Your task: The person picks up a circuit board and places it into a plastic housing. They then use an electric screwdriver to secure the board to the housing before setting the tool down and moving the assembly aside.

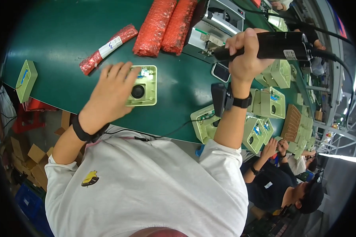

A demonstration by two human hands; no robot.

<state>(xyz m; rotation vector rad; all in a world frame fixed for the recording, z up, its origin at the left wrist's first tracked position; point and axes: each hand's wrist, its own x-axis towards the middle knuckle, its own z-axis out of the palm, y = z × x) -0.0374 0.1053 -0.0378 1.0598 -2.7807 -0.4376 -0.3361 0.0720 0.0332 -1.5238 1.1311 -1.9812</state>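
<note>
A pale green plastic housing [149, 90] lies open side up on the table before me. Inside it sit a round black speaker [138, 91] and, toward its far side, a small circuit board, partly covered by fingers. My left hand [112, 91] rests over the housing's left side, fingers stretched out; whether the fingertips press on something inside is hidden. Up to the right, my right hand [245, 55] is wrapped round a black corded electric screwdriver [283, 45]. Its tip points left, close to the front of a grey metal screw feeder [221, 27].
Red bubble-wrap rolls [154, 29] and a thinner labelled roll [108, 47] lie beyond the housing. Another green housing [26, 81] stands far left. A phone-like device [220, 72] lies below the feeder. More housings [257, 134] crowd the right, beside a co-worker [275, 187].
</note>
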